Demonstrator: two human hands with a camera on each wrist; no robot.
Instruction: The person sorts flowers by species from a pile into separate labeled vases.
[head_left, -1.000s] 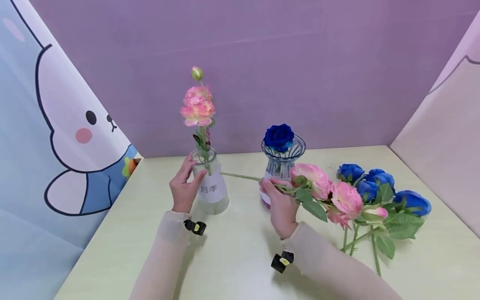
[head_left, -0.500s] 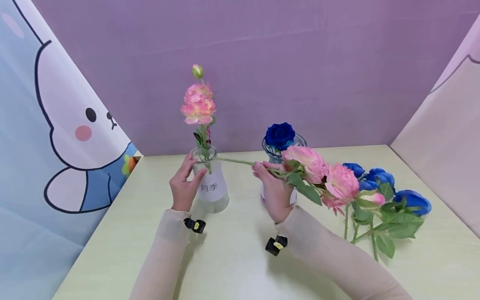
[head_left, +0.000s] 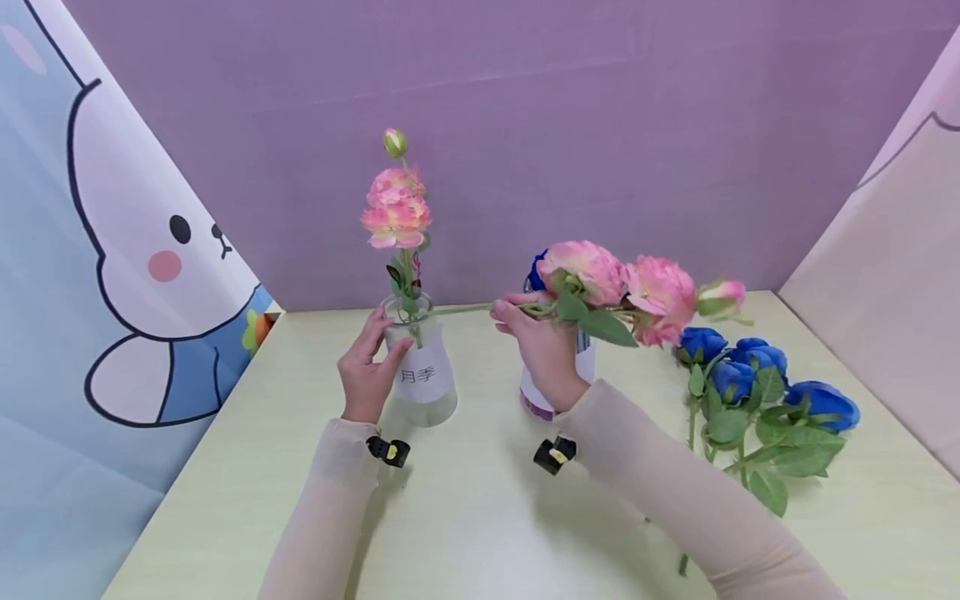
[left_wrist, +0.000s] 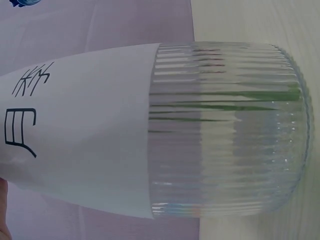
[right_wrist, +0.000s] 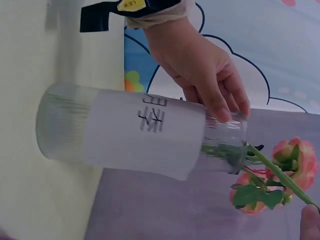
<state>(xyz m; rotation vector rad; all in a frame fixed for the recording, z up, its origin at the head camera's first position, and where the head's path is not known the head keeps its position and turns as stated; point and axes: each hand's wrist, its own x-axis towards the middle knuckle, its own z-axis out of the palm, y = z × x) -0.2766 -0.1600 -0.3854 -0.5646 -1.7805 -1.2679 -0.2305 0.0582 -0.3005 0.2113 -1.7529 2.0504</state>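
Note:
My left hand (head_left: 367, 371) grips a clear ribbed glass vase (head_left: 431, 408) near its neck; the vase stands upright and has a white paper label with black writing. A pink rose stem (head_left: 397, 217) with a bud on top stands in it, its green stem end showing through the glass in the left wrist view. My right hand (head_left: 551, 350) pinches the stem of another pink rose (head_left: 585, 271), held nearly level with its blooms to the right. In the right wrist view that rose's green stem (right_wrist: 285, 177) slants to the vase's mouth, its end right at the rim.
Behind my right hand stands a bluish glass vase (head_left: 587, 362) with a label, mostly hidden, holding a blue rose (head_left: 536, 273). Several blue roses (head_left: 757, 358) with leaves lie on the table at the right. A purple backdrop (head_left: 480, 150) rises behind the table.
My right hand has risen and moved slightly left, bringing the pink rose's stem end up to the vase's mouth and levelling the stem. The left hand and its vase have stayed in place.

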